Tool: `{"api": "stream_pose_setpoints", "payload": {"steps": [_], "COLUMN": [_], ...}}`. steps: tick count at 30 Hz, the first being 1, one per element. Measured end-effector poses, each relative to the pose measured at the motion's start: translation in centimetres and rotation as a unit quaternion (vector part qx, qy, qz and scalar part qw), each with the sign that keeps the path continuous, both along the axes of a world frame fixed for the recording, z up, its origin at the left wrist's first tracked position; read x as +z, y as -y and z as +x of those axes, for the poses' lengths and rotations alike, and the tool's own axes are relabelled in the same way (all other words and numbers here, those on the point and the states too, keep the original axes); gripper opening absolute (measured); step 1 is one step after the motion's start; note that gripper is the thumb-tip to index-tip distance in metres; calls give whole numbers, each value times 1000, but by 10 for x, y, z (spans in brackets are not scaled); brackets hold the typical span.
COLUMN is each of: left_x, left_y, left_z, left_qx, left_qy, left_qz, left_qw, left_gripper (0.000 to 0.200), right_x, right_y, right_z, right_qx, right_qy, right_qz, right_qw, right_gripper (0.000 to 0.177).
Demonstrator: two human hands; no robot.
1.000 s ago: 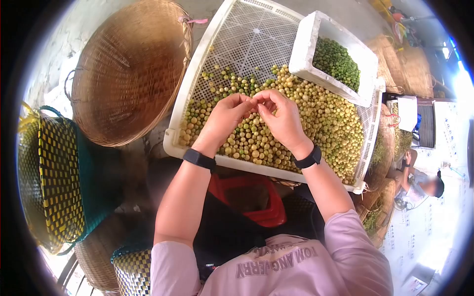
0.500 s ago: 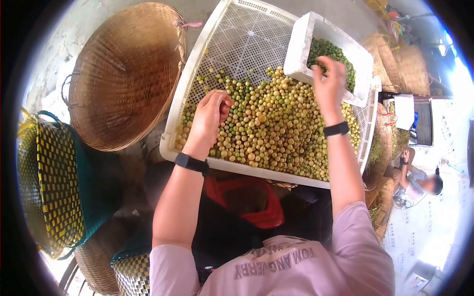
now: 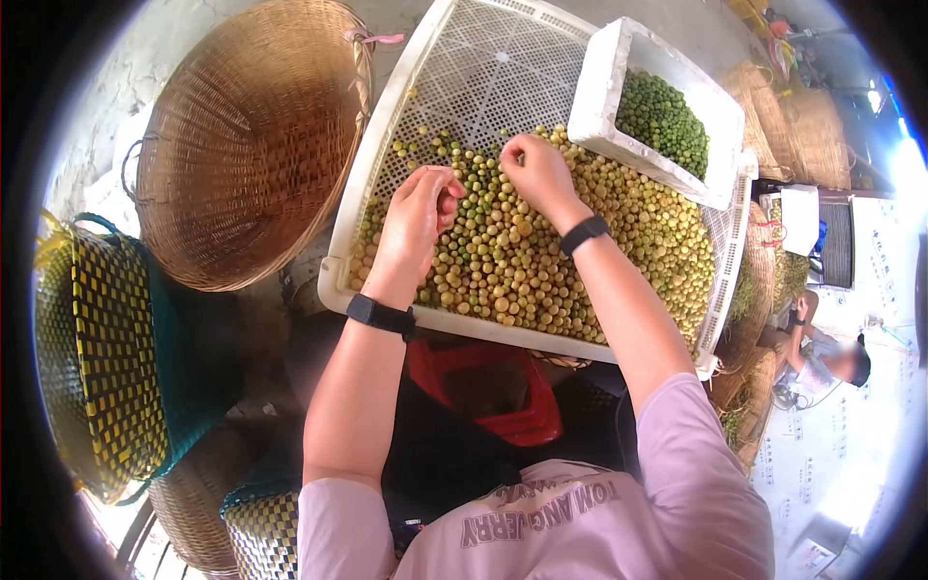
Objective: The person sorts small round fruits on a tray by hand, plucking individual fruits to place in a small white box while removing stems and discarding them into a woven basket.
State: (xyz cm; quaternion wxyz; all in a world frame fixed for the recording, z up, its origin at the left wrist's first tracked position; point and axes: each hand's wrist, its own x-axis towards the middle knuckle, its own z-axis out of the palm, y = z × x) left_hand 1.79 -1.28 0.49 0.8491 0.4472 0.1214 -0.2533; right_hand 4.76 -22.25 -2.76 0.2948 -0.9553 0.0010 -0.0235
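Small round yellow-green fruits (image 3: 527, 253) lie heaped in a large white perforated plastic tray (image 3: 483, 68). My left hand (image 3: 416, 217) is above the left part of the heap, its fingers curled closed; whether anything is inside them is hidden. Nearer the middle, over the heap's upper edge, my right hand (image 3: 543, 180) is closed in a pinch, and what it holds, if anything, does not show. A white foam box (image 3: 597, 92) rests in the tray's upper right, with small dark green fruits (image 3: 665, 118) inside.
A big brown wicker basket (image 3: 253, 135) stands left of the tray. Yellow-and-black woven baskets (image 3: 118, 358) are at the far left, and a red plastic stool (image 3: 517, 420) is below. More baskets (image 3: 812, 135) and a seated person (image 3: 826, 360) are at the right.
My right hand has moved left and down from the foam box to the fruit heap, and its fingers have closed together. My left hand has barely moved. The view has shifted slightly.
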Motion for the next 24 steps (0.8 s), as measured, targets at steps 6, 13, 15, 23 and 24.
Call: {"api": "stream_pose_setpoints", "payload": {"steps": [6, 13, 15, 23, 24], "left_x": [-8, -10, -12, -14, -14], "left_y": [8, 18, 18, 19, 20], "left_z": [-4, -10, -10, -14, -15], "left_qx": [-82, -118, -126, -187, -168], "left_qy": [33, 36, 30, 49, 28], "left_qz": [75, 71, 58, 84, 59], "left_qw": [993, 990, 990, 978, 984], "left_gripper": [15, 24, 24, 22, 22], "right_x": [43, 51, 55, 65, 65], "right_y": [-13, -28, -33, -34, -36], "right_z": [-33, -59, -65, -88, -91], "right_qx": [-59, -13, -2, 10, 31], "right_qy": [-113, -66, -64, -60, -19], "right_qz": [353, 305, 365, 259, 231], "right_qw": [927, 950, 929, 964, 972], "right_gripper": [10, 13, 12, 15, 20]}}
